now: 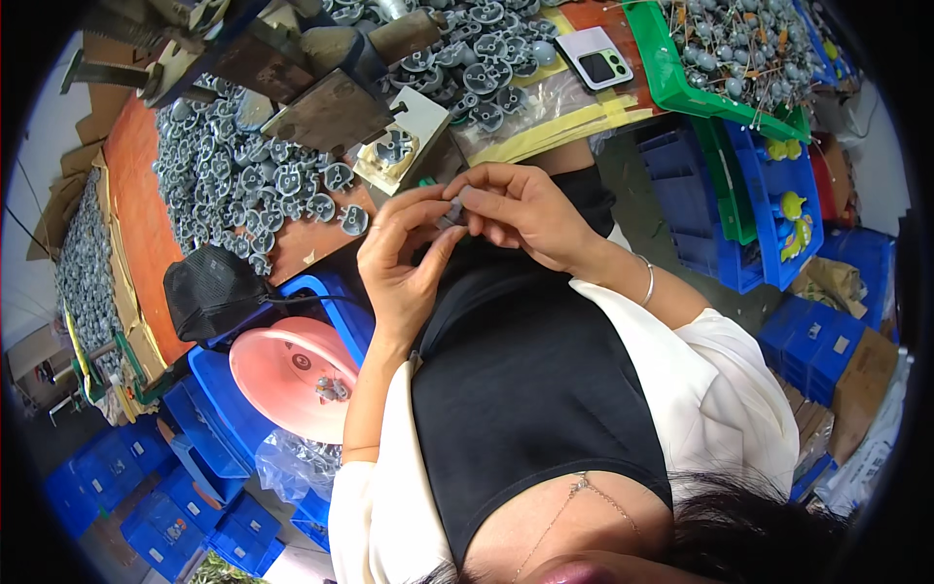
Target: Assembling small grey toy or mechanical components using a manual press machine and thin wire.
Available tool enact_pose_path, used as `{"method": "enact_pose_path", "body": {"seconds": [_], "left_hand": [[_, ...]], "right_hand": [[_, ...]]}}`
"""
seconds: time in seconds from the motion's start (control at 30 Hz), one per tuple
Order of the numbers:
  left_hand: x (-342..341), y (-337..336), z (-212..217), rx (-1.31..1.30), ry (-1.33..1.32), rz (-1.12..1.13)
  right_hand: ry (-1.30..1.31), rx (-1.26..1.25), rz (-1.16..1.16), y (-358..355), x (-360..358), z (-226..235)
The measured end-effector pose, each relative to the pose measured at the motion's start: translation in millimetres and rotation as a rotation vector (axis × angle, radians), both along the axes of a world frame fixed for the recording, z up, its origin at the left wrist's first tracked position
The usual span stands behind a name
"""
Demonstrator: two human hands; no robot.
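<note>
My left hand [397, 258] and my right hand [530, 212] meet in front of my body, by the bench edge. Both pinch a small grey plastic part [453, 212] between thumbs and fingertips; fingers cover most of it, so its full shape is hidden. Just beyond them a pale fixture block [384, 173] carries a grey round shell [393, 148] under the metal head of a bench press [331, 112]. Loose grey plastic shells [253, 185] lie heaped to the left of the press, and another heap of shells [482, 73] spreads behind it.
At left, a pink basin [277, 375] with a few grey parts sits on a blue crate [219, 380], near a black mesh-like bag [209, 292]. A phone [595, 60] lies at the bench's right. Beyond it, a green tray [671, 83] holds grey balls with wires. Blue crates [817, 341] stand at right.
</note>
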State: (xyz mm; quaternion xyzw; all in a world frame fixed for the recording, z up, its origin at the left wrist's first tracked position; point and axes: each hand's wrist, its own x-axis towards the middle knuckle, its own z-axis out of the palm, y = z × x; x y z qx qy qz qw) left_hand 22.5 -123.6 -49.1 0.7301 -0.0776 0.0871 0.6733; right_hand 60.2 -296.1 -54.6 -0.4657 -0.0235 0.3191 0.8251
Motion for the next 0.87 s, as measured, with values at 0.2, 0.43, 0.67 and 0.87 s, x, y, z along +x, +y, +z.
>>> {"method": "enact_pose_path", "body": {"seconds": [0.2, 0.43, 0.67, 0.87], "left_hand": [[-8.7, 5.8, -1.0, -0.246, 0.222, 0.041], [-8.2, 10.8, -0.7, -0.144, 0.243, 0.014], [-22.5, 28.2, -22.0, -0.303, 0.284, 0.130], [-21.9, 32.3, -22.3, -0.344, 0.230, 0.189]], "right_hand": [[-0.365, -0.201, -0.033, -0.3, -4.6, 16.9], [-0.536, -0.412, 0.007, -6.2, -11.3, 12.5], [-0.405, -0.631, -0.114, -35.5, 0.7, -91.8], [-0.640, -0.983, 0.075, -30.7, -12.6, -111.1]]}}
